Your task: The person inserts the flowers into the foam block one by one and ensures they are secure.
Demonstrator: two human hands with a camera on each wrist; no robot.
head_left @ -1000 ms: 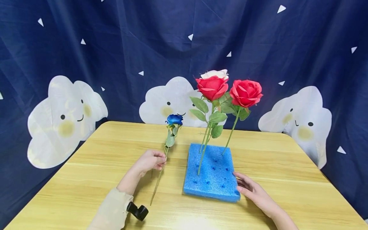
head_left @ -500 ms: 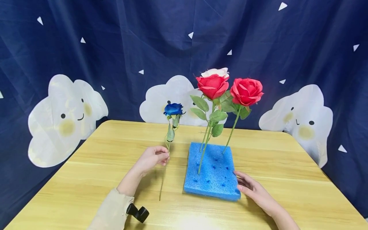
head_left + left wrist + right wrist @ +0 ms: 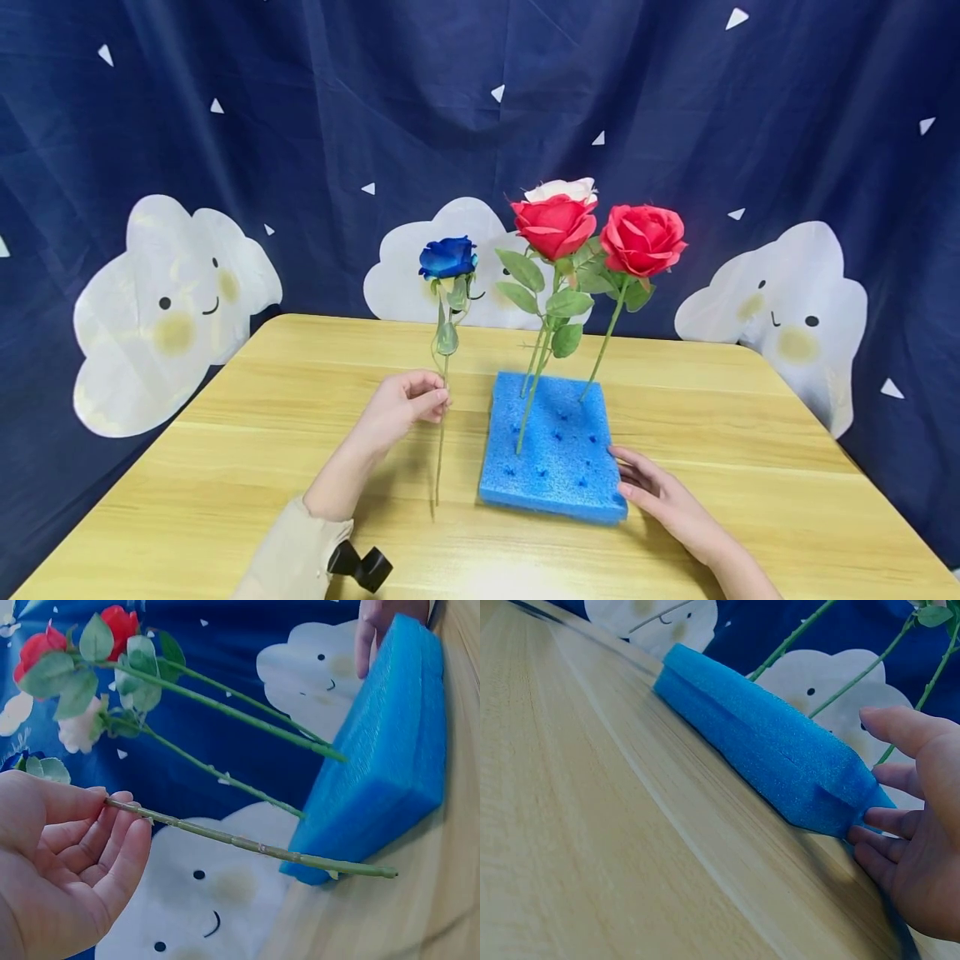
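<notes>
The left hand [image 3: 401, 406] pinches the stem of a blue rose [image 3: 447, 257] between thumb and fingertips, holding it nearly upright — the stem's lower tip hangs just above the wooden table [image 3: 225, 467], near the middle of its front half and just left of the blue foam block [image 3: 558, 467]. The right hand [image 3: 660, 496] lies with straight fingers touching the block's right front corner, gripping nothing. Two red roses [image 3: 643, 240] and a white rose [image 3: 561, 190] stand stuck in the block's far half, leaning slightly — their stems well apart from the blue rose.
</notes>
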